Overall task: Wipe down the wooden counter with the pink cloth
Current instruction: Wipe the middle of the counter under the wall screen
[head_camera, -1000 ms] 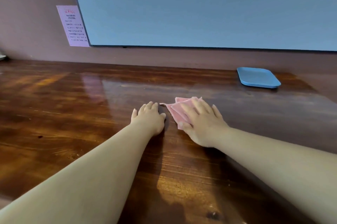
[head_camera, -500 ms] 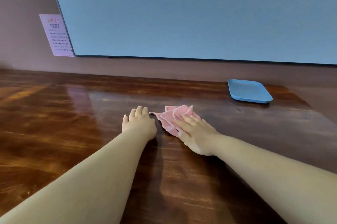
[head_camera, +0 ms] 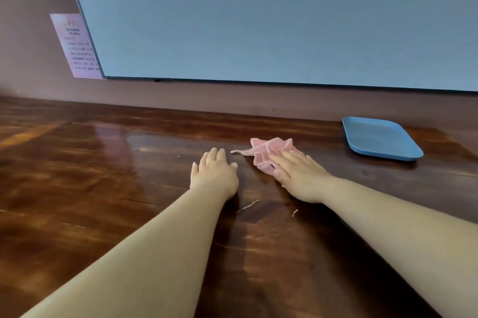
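Pressing pink cloth (head_camera: 269, 153), blue tray (head_camera: 380, 139) near, pink notice (head_camera: 76, 45) on wall

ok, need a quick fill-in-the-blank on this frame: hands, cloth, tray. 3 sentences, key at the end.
1. The right hand presses flat on the crumpled ____ cloth.
2. The left hand rests on the bare wooden counter, to the ____ of the cloth.
3. The flat rectangular tray near the wall is ____ in colour.

Missing words: pink; left; blue
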Motion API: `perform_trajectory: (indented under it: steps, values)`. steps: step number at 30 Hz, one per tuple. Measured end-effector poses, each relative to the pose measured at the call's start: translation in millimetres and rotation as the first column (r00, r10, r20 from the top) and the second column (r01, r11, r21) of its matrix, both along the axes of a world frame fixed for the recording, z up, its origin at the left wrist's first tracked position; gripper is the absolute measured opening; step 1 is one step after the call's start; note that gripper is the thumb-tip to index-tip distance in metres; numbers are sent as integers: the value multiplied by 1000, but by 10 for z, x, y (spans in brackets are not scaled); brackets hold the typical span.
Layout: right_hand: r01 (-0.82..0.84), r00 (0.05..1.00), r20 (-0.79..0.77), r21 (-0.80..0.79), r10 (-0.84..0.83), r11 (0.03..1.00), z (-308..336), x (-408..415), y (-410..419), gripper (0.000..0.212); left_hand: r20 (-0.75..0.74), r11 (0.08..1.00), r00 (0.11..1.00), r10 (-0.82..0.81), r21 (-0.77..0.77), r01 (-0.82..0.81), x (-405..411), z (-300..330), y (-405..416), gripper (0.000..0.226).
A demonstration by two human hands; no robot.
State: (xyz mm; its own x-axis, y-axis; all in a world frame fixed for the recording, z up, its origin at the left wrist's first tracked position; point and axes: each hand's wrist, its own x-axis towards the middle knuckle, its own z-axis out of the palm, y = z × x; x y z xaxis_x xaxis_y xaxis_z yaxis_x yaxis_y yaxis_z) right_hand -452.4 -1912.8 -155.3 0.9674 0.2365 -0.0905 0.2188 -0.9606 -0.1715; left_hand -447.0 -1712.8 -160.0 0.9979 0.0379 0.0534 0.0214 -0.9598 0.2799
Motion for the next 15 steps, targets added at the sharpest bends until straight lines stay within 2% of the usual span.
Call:
perform_trajectory:
  steps: [3, 6, 9, 12, 15]
  values:
    - [128, 991, -21, -38, -129, 991, 83, 380, 52, 55, 32, 999, 999, 10, 45, -11, -46, -161, -30, 57]
    - [91, 995, -30, -54, -93, 994, 1, 453, 54, 55, 29, 995, 998, 52, 79, -54, -46, -145, -57, 55]
    - [23, 1000, 1, -15, -23, 1000, -55, 438, -55, 56, -79, 979, 990, 112, 180, -97, 127, 57, -168, 52]
    - [81, 997, -9, -2, -81, 997, 20, 643, -169, 56, -186, 971, 967, 173, 194, -137, 218, 124, -357, 59]
    - [190, 982, -2, -30, -190, 981, 105, 860, -153, 55, -99, 969, 974, 204, 160, -186, 157, -16, -411, 65]
